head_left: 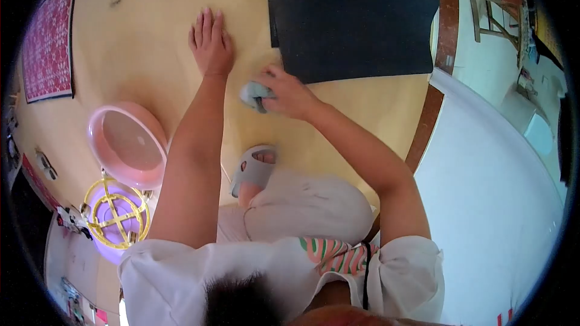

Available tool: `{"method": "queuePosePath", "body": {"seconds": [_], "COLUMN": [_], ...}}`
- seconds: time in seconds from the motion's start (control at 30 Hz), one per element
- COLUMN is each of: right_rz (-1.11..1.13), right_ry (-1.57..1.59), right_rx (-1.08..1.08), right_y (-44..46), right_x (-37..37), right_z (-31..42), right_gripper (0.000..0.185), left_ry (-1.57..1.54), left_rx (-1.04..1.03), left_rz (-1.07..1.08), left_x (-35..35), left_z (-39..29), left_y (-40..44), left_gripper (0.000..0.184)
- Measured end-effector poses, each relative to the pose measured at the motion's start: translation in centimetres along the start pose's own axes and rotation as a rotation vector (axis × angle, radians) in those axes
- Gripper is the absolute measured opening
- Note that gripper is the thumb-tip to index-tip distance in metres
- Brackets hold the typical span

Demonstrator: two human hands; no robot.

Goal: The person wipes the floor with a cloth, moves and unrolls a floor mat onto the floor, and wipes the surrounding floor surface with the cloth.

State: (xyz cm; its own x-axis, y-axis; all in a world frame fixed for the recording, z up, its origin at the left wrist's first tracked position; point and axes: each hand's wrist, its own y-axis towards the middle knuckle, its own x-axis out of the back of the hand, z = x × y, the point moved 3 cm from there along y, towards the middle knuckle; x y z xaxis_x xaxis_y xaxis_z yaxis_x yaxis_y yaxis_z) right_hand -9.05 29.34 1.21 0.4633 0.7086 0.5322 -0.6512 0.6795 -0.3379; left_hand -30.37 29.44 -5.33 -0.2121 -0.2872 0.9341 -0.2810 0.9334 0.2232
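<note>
My left hand (211,47) lies flat on the yellowish floor (163,42), its fingers stretched out and nothing in it. To its right, my right hand (291,93) is closed around a bunched grey-green cloth (256,95) pressed low against the floor. Just beyond that hand is the near edge of a dark mat (356,24), partly folded over a red patterned one. Below the cloth, a grey slipper (256,168) is on my foot.
A pink basin (96,130) with cloudy water stands left of my left arm. Beside it are a yellow round frame (116,224) and a purple basin. A red patterned mat (53,42) lies far left. A white panel (483,193) and a wooden stand (498,15) are right.
</note>
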Motion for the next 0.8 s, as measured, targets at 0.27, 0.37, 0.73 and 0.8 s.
{"method": "queuePosePath", "body": {"seconds": [0.27, 0.37, 0.73, 0.8], "right_rz": [-0.880, -0.083, -0.801, -0.561], "right_ry": [-0.042, 0.084, 0.040, 0.082], "right_rx": [-0.585, -0.212, -0.602, -0.264], "right_y": [-1.9, -1.9, -7.0, -6.5], "right_x": [5.8, -2.0, 6.5, 0.4], "right_z": [-7.5, -3.1, -10.0, -7.0], "right_gripper": [0.046, 0.055, 0.044, 0.052], "left_ry": [-0.017, -0.032, -0.024, -0.007], "left_rx": [0.020, 0.006, -0.030, -0.038], "left_rz": [0.004, -0.018, -0.063, -0.074], "left_x": [-0.2, -0.6, -0.7, -1.1], "left_z": [0.0, 0.5, 0.1, 0.6], "left_y": [-0.7, -0.6, -0.1, -0.6], "left_gripper": [0.045, 0.044, 0.041, 0.040]}}
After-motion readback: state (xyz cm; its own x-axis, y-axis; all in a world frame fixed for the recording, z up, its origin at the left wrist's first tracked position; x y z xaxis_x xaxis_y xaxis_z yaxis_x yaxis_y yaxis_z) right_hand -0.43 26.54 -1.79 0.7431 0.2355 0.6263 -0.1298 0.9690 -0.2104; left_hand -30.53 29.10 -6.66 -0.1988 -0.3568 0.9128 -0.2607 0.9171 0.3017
